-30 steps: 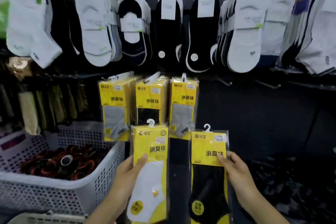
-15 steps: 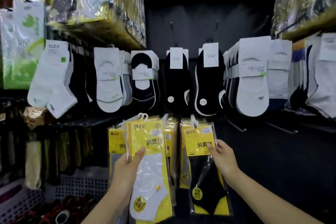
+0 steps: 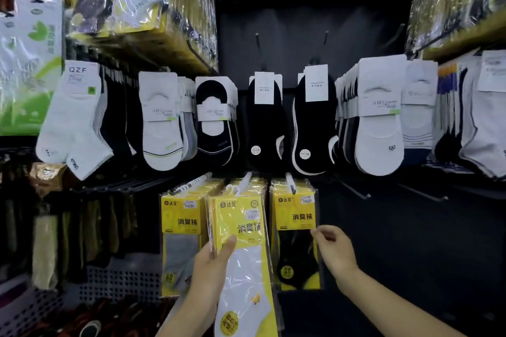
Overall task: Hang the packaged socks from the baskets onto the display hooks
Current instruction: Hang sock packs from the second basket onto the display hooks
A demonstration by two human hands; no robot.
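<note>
My left hand (image 3: 210,273) grips a yellow pack of white socks (image 3: 246,268) by its left edge. The pack's white hanger is up at the tip of the middle display hook (image 3: 246,176), in front of more yellow packs hanging there. A yellow pack of black socks (image 3: 295,254) hangs at the front of the right display hook (image 3: 289,179). My right hand (image 3: 336,252) is blurred, and its curled fingertips pinch that pack's right edge. A third row of yellow packs with grey socks (image 3: 180,241) hangs on the hook to the left.
Rows of white and black loose socks (image 3: 265,123) hang above. Two bare hooks (image 3: 356,191) stick out to the right of the yellow packs. A white perforated basket (image 3: 117,282) with dark and red goods stands at the lower left. Wrapped stock fills the upper shelves.
Both hands rose with their packs from below up to the hooks. The black sock pack now hangs on the right hook, and the white sock pack's hanger has reached the middle hook.
</note>
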